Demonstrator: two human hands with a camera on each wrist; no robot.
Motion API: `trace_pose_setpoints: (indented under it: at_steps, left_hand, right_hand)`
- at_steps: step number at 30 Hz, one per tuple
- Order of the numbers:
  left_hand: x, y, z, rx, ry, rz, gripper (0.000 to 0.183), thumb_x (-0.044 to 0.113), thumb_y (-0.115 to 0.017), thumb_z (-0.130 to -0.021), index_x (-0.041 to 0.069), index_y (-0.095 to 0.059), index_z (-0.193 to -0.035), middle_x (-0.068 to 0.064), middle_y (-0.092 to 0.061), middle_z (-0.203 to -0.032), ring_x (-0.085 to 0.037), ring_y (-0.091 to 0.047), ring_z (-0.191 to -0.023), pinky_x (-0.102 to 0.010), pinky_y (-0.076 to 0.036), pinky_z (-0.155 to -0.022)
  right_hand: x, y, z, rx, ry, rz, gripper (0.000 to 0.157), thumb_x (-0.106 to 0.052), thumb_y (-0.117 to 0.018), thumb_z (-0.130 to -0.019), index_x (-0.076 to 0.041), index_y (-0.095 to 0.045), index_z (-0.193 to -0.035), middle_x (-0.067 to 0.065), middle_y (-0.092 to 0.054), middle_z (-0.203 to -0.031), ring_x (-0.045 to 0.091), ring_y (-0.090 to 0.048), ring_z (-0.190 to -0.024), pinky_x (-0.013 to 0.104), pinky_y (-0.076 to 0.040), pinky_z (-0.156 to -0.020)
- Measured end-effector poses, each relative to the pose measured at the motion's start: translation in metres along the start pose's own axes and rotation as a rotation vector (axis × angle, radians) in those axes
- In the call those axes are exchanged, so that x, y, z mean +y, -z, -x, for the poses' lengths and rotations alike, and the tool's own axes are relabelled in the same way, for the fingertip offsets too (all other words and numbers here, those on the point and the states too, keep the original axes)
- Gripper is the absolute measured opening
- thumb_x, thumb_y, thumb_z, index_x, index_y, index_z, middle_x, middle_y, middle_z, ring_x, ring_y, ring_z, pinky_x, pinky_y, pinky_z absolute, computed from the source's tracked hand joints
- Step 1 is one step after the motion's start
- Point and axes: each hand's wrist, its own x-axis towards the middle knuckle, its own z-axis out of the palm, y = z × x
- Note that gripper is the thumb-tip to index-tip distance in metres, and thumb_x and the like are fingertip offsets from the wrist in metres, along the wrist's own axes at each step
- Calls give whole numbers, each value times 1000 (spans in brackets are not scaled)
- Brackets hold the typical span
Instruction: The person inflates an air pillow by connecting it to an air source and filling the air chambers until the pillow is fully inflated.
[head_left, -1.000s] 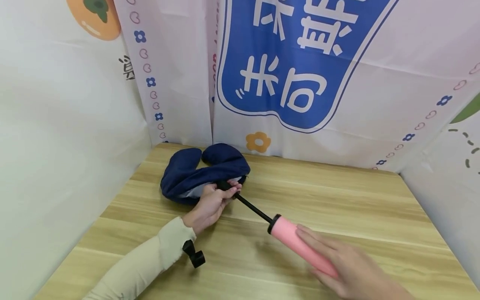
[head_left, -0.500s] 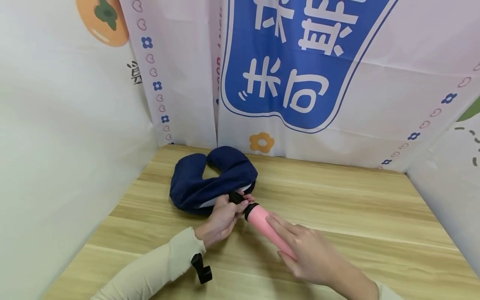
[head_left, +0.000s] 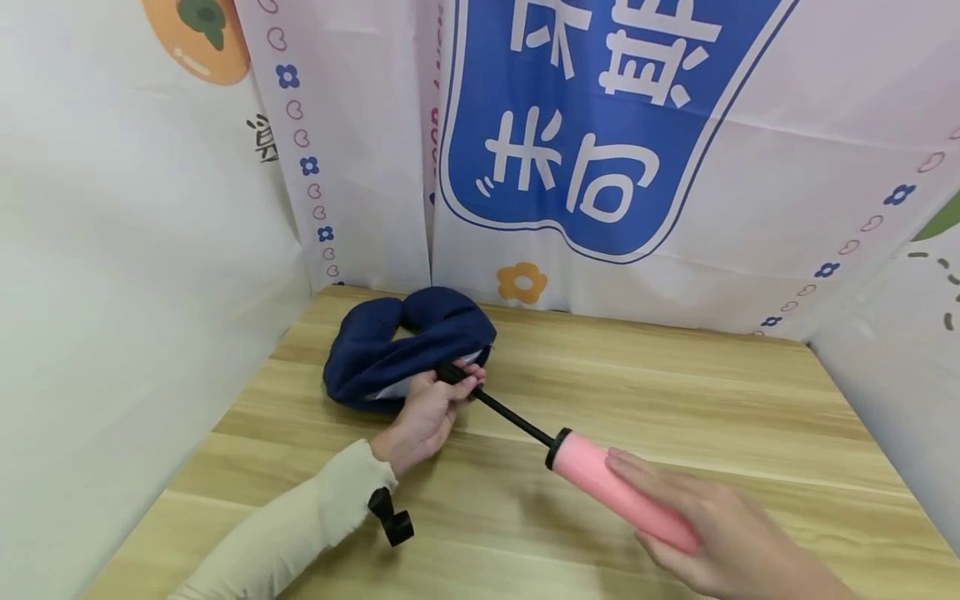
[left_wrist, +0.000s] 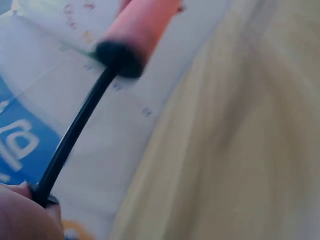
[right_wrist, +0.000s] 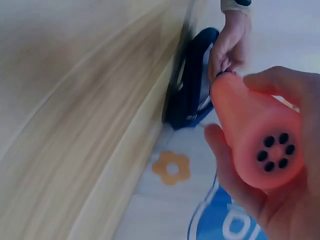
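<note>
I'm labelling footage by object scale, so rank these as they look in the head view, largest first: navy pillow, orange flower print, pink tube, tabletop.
1. Tabletop
2. Navy pillow
3. Pink tube, partly covered by the right hand
4. Orange flower print

A pale yellow-brown tabletop with wood grain (head_left: pixel 675 375) spreads under the left fingers (head_left: pixel 467 387). Beyond them rises a creased, pinkish-white printed back wall (head_left: pixel 795 200), with a large blue panel bearing white characters (head_left: pixel 585 104) above and an orange flower print with a white centre (head_left: pixel 522 292) lower down. Well to the fingers' left stands a plain white side wall (head_left: pixel 135 250) with an orange fruit print with green leaves (head_left: pixel 206 58); far to their right, another white side wall (head_left: pixel 900 367). Soft light leaves faint shadows nearer than the fingers
</note>
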Motion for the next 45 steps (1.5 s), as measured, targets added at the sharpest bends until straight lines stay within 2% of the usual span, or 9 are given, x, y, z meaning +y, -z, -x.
trace_pose_setpoints:
  at_steps: [6,12,18,23,26,31,34,39,45]
  left_hand:
    - [-29,-18,18,70,0,-63,36,-16,-53,-99,-9,-47,-134,-8,-72,-112,-14,-72,-104,-23,-57,-98]
    - [-22,-9,10,-11,6,-121,39,-16,-57,-97,-8,-44,-133,-6,-70,-110,-13,-72,-103,-20,-58,-87]
    - [-13,-1,2,-44,24,-81,38,-20,-57,-96,-9,-45,-129,-9,-71,-110,-16,-75,-100,-25,-61,-92]
    - [-7,-5,-1,-17,14,-56,32,-18,-57,-98,-7,-46,-126,-7,-70,-108,-12,-74,-97,-23,-61,-90]
    - [-9,-10,1,32,-11,-39,27,-17,-55,-98,-5,-48,-121,-7,-69,-106,-13,-73,-97,-22,-60,-88]
    - [-31,-23,11,106,40,-119,30,-15,-55,-96,-6,-52,-124,-2,-73,-101,-12,-72,-98,-23,-56,-89]
    - [-38,-23,15,148,31,-146,34,-14,-55,-94,-5,-50,-127,-3,-74,-103,-12,-72,-99,-22,-55,-88]
    - [-32,-16,14,87,-6,-106,41,-20,-54,-95,-9,-43,-133,-13,-68,-113,-16,-73,-102,-23,-60,-89]
    - [-14,-7,6,-40,-4,-87,42,-20,-57,-96,-14,-42,-135,-13,-71,-113,-15,-75,-99,-25,-60,-93]
  right_hand:
    - [-10,-49,-39,135,76,90,81,-21,-85,-70,-18,-63,-148,-1,-69,-144,16,-78,-104,34,-64,-78]
    - [-9,-71,-52,94,72,81,80,-25,-84,-81,-15,-54,-155,2,-61,-154,21,-76,-111,39,-65,-84]
    - [-2,-35,-24,-37,20,-13,85,-23,-84,-88,-21,-43,-162,0,-55,-159,21,-70,-127,44,-61,-98]
    - [3,11,3,-164,-94,-85,84,-26,-86,-89,-34,-44,-161,-15,-57,-155,7,-69,-124,32,-61,-98]
    - [5,18,5,-121,-90,-84,84,-23,-89,-84,-35,-49,-157,-16,-61,-149,0,-69,-115,22,-58,-96]
    - [-6,-24,-22,44,8,24,78,-21,-86,-76,-20,-61,-150,-1,-71,-141,-5,-61,-79,23,-59,-73]
    - [-13,-56,-43,84,21,53,77,-23,-85,-75,-16,-62,-148,3,-71,-140,2,-68,-76,29,-62,-70]
    - [-10,-79,-47,93,23,17,82,-25,-85,-81,-16,-53,-156,4,-63,-151,23,-76,-112,40,-64,-88]
    - [-1,-43,-10,-47,-56,-82,89,-22,-82,-91,-22,-35,-166,-1,-52,-161,19,-67,-131,43,-58,-103]
